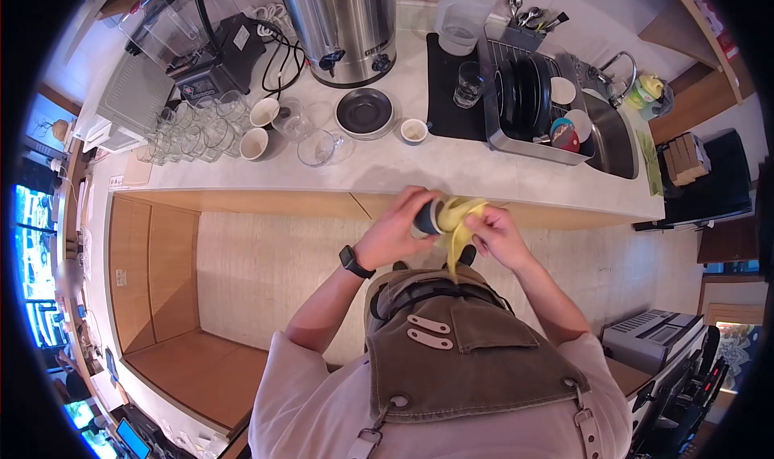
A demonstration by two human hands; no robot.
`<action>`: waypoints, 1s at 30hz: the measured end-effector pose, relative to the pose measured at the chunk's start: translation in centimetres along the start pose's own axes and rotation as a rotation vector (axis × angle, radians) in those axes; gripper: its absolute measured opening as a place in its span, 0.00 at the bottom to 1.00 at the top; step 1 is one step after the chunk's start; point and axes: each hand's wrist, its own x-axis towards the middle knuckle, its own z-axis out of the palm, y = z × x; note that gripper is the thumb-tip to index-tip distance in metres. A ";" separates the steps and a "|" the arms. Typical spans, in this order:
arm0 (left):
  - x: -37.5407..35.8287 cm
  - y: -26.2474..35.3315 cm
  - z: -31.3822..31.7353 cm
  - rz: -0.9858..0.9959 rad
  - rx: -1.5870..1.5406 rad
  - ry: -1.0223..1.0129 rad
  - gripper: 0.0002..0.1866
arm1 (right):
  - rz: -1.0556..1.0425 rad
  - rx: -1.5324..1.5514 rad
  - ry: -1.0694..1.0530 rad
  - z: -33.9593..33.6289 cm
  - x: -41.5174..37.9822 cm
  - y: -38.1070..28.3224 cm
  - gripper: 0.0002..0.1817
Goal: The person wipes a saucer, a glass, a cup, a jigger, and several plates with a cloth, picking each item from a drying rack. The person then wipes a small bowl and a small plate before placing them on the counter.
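In front of my apron, just off the counter's front edge, my left hand (394, 228) is closed around a dark cup (425, 218) with a light rim. The cup is tipped on its side, its mouth turned to the right. A yellow cloth (456, 215) is bunched at that mouth, partly inside, and one end hangs down. My right hand (497, 236) grips the cloth, fingers pinched on it. On the counter beyond stand a small white cup (414, 131) and a stack of dark saucers (364, 112).
Several clear glasses (193, 132) and paper-like cups (254, 143) crowd the counter's left. A steel urn (343, 28) stands at the back. Rightward are a dish rack (536, 147) with dark plates, a glass (468, 84) on a black mat (453, 120), and a sink (617, 141).
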 end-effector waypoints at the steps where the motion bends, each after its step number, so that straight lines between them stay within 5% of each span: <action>1: 0.3 -1.4 0.3 -0.029 -0.035 0.094 0.36 | -0.006 0.190 0.080 -0.5 -0.2 0.7 0.10; 5: 2.2 -9.2 1.5 -0.097 -0.146 0.432 0.34 | -0.198 0.513 0.346 -3.1 -2.3 2.8 0.10; 9: 4.1 -14.0 2.1 -0.126 -0.075 0.600 0.33 | -0.377 0.414 0.491 -3.6 -5.2 1.7 0.13; 16: 5.6 -16.9 1.1 -0.149 -0.187 0.346 0.37 | -0.419 0.480 0.607 -5.8 -8.5 2.0 0.15; 20: 6.0 -17.6 1.6 -0.125 -0.360 0.372 0.38 | -0.397 0.570 0.654 -5.6 -8.6 1.2 0.15; 23: 5.0 -12.8 1.8 -0.140 0.070 0.564 0.36 | -0.423 0.630 0.643 -6.7 -9.1 1.4 0.17; 25: 4.2 -9.9 3.3 -0.094 0.026 0.837 0.32 | -0.487 0.677 0.567 -7.7 -9.3 2.0 0.18; 28: 5.0 -3.8 7.0 -0.122 -0.374 0.682 0.28 | -0.406 0.641 0.597 -8.1 -8.3 2.0 0.20; 30: 7.6 0.2 10.2 -0.103 -0.473 0.309 0.32 | -0.316 0.583 0.575 -9.0 -7.9 1.3 0.22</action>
